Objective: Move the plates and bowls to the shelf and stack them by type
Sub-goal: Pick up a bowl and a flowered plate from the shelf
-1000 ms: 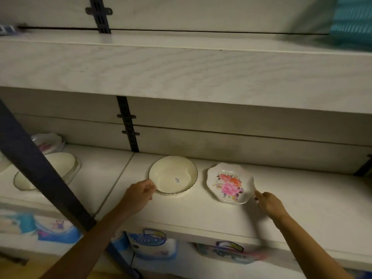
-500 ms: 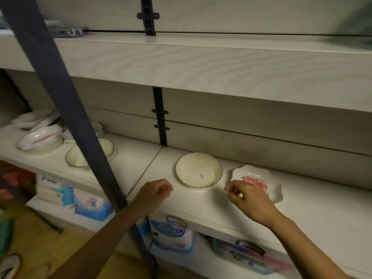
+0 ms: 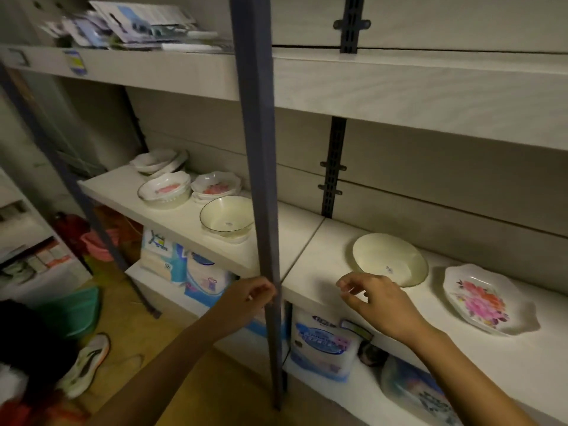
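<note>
Apparently between pickups, both hands are empty: left hand (image 3: 249, 298) loosely curled, right hand (image 3: 376, 298) fingers spread, cream bowl (image 3: 389, 259) just beyond them and flowered plate (image 3: 482, 298) further right, seemingly starting separate stacks.

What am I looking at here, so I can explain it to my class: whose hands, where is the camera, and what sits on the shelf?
No machine: a person's bare hands, filmed by a head-worn camera looking down. The left hand and right hand hover empty at the shelf edge. On the right section lie a cream bowl and a floral plate, side by side. Past the blue post, more dishes wait: another cream bowl and floral bowls.
</note>
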`<state>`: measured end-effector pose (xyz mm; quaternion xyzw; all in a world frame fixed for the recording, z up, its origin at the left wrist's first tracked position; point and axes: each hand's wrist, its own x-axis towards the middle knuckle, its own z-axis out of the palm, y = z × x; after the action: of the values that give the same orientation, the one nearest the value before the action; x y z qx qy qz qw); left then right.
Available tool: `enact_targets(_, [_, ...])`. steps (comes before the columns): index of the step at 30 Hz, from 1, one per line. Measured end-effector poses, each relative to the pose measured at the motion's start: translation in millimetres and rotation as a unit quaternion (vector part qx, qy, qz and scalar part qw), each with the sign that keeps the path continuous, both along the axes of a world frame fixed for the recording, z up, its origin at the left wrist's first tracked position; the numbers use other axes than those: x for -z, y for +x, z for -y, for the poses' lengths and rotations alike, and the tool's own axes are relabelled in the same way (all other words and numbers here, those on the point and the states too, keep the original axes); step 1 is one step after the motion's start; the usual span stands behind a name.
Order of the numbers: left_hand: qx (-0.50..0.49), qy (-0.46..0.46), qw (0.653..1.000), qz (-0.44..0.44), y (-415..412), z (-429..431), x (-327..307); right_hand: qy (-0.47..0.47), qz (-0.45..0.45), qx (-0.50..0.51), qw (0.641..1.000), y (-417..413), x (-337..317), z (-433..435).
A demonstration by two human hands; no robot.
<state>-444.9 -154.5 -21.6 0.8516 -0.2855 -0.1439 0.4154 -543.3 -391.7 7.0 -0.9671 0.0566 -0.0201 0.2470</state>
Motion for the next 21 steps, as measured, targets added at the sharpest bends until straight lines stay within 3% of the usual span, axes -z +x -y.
enact_targets(12, [-0.043,0.036,0.997,0.045,73,-161,-6,0.028,0.016,0.009,0.999,58,2,-157])
enact_targets(21, [-0.041,0.061,0.995,0.062,130,-203,-17,0.058,0.004,0.052,0.997,114,-3,-211])
